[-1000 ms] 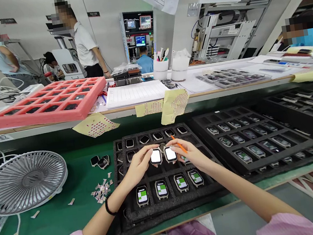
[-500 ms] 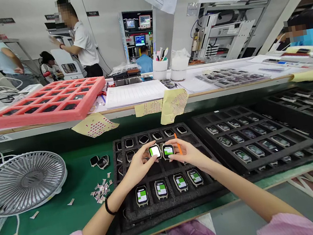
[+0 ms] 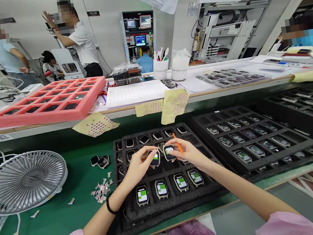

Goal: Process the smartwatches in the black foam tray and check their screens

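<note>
My left hand [image 3: 142,161] is closed on a smartwatch case [image 3: 156,160] with no strap, its screen lit green and white, low over the black foam tray [image 3: 169,206]. In my right hand [image 3: 187,153] is a second smartwatch case [image 3: 169,153], also lit, with the thumb on its screen. An orange stick-like tool [image 3: 178,143] is tucked between the fingers of that same hand. Below them, a row of lit watch cases [image 3: 161,189] sits in the tray's front pockets. Dark-screened watch cases [image 3: 157,136] fill pockets at the back.
A grey fan [image 3: 23,182] stands at the left. Small pale tabs [image 3: 102,190] and two loose watch cases [image 3: 103,162] lie on the green mat. Another foam tray [image 3: 244,135] with watches is at the right. Above is a shelf holding a red foam tray [image 3: 82,112]; people stand behind.
The watch in my left hand has moved slightly down, and its screen went from mostly white to green and white. My right thumb has shifted onto its watch's screen.
</note>
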### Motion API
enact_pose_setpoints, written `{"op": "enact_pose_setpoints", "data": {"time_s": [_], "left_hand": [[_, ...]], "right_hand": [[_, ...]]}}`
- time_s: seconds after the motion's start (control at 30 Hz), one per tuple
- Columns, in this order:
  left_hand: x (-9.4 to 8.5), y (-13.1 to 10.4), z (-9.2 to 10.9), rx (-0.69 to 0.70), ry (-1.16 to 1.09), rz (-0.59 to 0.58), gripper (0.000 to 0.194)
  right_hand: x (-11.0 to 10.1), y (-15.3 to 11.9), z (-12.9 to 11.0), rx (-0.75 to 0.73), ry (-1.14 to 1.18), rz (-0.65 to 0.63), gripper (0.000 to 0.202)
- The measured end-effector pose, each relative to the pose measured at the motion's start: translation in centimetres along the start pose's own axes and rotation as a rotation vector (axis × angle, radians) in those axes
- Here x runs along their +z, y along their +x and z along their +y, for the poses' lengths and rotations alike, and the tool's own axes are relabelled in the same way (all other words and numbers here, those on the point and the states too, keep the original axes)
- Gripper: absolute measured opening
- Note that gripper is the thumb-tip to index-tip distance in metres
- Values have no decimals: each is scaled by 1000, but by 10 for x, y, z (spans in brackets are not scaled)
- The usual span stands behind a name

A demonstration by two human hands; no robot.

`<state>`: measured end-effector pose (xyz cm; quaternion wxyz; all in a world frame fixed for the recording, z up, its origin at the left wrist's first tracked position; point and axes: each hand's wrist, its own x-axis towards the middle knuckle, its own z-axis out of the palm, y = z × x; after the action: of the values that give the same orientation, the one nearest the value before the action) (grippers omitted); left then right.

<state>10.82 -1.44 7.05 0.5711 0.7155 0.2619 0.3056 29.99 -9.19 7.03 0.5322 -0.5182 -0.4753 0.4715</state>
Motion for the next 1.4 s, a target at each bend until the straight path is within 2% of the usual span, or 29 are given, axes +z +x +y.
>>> {"op": "enact_pose_setpoints", "data": {"time_s": [0.3,0.57,0.87,1.13,1.4], "left_hand": [[-1,1,-6,39,98,-62,43],[-2,2,-5,49,13,-58,42],[-1,-1,10,3,10,-29,40],[-1,1,-3,42,-25,-67,43],[-2,0,7,12,56,-26,39]], "right_hand": [[-3,1,1,5,-13,48,32],[-6,-2,2,-8,-14,-24,31],[-7,-2,4,-51,11,-95,42],[-4,-3,0,-8,-7,18,30],[-1,-4,-5,23,7,107,29]]}}
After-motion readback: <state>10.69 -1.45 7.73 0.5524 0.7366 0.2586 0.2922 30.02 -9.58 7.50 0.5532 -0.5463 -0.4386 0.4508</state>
